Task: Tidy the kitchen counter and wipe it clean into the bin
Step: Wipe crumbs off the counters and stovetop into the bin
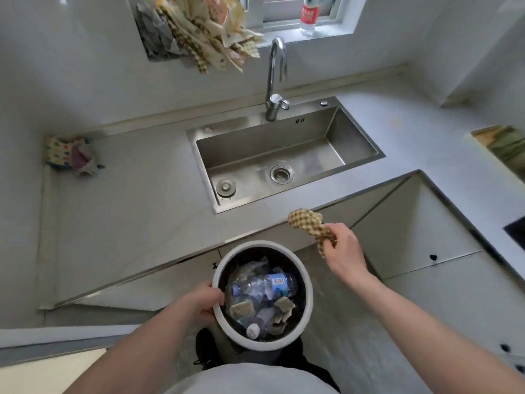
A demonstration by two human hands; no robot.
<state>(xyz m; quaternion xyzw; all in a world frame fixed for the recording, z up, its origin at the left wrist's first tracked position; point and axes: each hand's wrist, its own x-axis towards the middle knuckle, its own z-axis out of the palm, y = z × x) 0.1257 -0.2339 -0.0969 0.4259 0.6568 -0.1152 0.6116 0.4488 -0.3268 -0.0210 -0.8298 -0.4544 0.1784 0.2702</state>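
My left hand (206,301) grips the left rim of a round white bin (308,282), held below the counter's front edge. Crushed plastic bottles and scraps lie inside it. My right hand (342,247) pinches a brown checked cloth (311,226) just beyond the counter edge, up and to the right of the bin. The grey counter (142,211) stretches left of the steel sink (358,137).
A crumpled spotted cloth (69,155) lies in the counter's far left corner. Several cloths (199,29) hang on the wall above. A tap (274,78) stands behind the sink, a water bottle (309,15) on the window sill. Cabinet doors (420,228) sit at right.
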